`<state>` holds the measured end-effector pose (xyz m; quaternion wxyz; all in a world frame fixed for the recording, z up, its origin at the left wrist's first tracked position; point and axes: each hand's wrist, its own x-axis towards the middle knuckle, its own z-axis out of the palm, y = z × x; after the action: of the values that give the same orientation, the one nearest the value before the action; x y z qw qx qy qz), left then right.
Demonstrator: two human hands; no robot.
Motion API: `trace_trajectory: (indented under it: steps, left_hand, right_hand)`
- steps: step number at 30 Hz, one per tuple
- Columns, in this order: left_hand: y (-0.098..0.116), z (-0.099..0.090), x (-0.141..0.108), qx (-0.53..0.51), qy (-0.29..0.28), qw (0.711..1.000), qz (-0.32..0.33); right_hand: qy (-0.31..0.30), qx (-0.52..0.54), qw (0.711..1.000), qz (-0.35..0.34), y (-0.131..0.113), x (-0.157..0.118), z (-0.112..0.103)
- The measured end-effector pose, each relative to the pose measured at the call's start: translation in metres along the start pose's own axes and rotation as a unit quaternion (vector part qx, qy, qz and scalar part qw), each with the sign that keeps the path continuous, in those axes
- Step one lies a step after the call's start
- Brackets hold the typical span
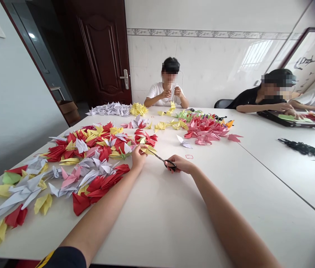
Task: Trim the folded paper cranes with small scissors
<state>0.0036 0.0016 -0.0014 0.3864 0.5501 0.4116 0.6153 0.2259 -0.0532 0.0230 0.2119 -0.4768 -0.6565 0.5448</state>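
Observation:
My left hand (139, 156) is closed on a yellow folded paper piece (148, 150) at the right edge of a big colourful pile. My right hand (179, 163) grips the black handles of a pair of scissors (160, 158), whose blades point left and reach the yellow paper. Whether the blades touch it or lie just beside it, I cannot tell. Red, yellow, white and pink folded papers (96, 149) spread over the left of the white table (157, 223). A single white folded paper (184, 142) lies beyond my right hand.
Pink and red papers (207, 128) lie beyond my right hand, white ones (111, 109) at the far left edge. A person (165, 91) sits opposite, hands raised. Two more people are at the right, near a black tray (291, 121). Black cords (304, 147) lie at right.

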Motion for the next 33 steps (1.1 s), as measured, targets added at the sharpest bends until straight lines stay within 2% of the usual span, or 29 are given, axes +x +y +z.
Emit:
trace_trajectory:
  steps: [5,15,33]
  left_hand:
    - [0.003,0.001,-0.001,-0.002,-0.001,1.0,-0.013]
    - [-0.005,0.0,0.001,-0.005,-0.003,1.0,-0.009]
    - [0.005,0.001,-0.002,-0.028,0.001,0.999,-0.031]
  right_hand:
    - [0.001,0.001,1.0,-0.003,-0.001,0.0,0.001]
    - [0.001,-0.004,1.0,-0.007,0.001,0.001,0.0]
    - [0.0,-0.007,1.0,-0.006,-0.006,-0.004,0.001]
